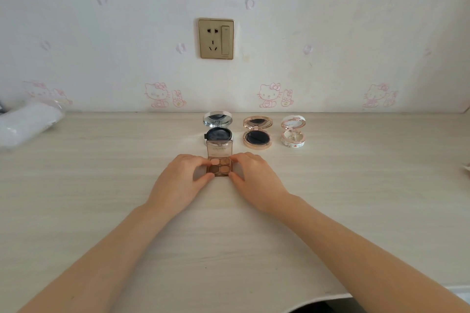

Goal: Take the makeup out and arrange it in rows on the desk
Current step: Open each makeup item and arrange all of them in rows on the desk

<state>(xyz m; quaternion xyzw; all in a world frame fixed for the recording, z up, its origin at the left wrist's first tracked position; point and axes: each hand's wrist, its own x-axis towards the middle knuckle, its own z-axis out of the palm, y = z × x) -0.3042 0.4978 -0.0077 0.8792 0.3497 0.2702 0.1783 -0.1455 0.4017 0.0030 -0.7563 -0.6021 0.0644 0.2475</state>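
Eyeshadow palette (219, 166) lies open, pinched by both hands.

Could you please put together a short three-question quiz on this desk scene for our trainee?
1. True or false: the silver compact, rose-gold compact and white floral compact all stand open.
2. What do the left hand and right hand pinch between them? A) silver compact B) eyeshadow palette C) white floral compact
3. Fill in: the eyeshadow palette lies directly in front of the ____ compact.
Key: 1 true; 2 B; 3 silver.
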